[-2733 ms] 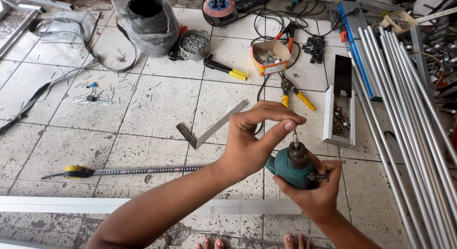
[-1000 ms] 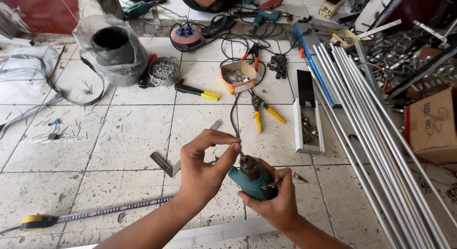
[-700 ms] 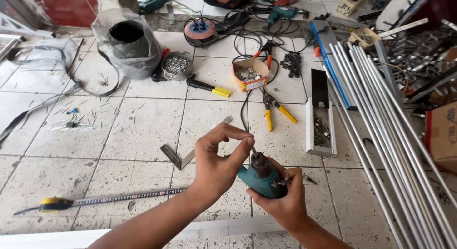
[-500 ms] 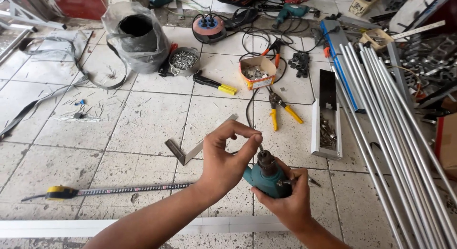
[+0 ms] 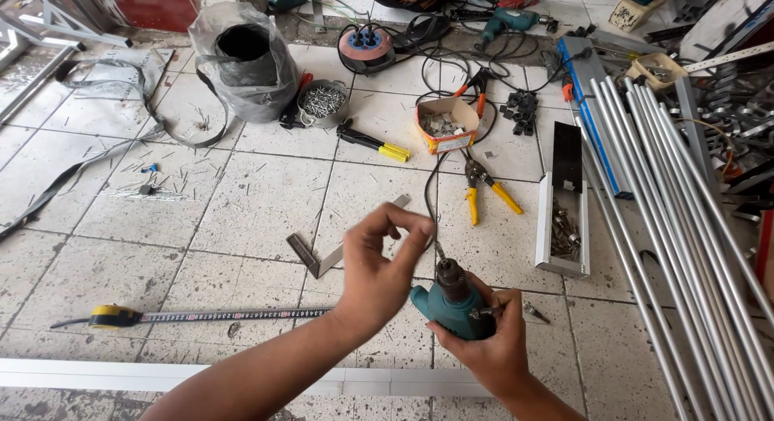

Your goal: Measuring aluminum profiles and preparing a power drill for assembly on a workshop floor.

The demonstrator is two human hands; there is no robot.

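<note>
We look down over a pale tiled floor [image 5: 242, 195] scattered with tools. Our right hand [image 5: 488, 340] is wrapped around the body of a teal electric hand drill [image 5: 451, 304], holding it low at centre with its dark chuck pointing up and away from us. Our left hand [image 5: 379, 264] reaches in from the lower left, thumb and forefinger pinched together on the thin metal drill bit [image 5: 438, 248] that stands out of the chuck; the other fingers curl loosely. A black cable [image 5: 431, 191] runs from near the drill up the floor towards a small open cardboard box of metal fasteners [image 5: 446, 124]. Just beside the left hand lies a grey metal try square [image 5: 322, 256], and further left an extended measuring tape with a yellow case [image 5: 113, 315]. Yellow-handled snips [image 5: 484, 191] lie beyond the drill, near a long white tray holding screws [image 5: 562, 228]. A bundle of long silver metal tubes [image 5: 669, 228] runs along the right. A white rectangular profile [image 5: 161, 375] crosses the floor near the bottom edge, beneath our forearms.
</note>
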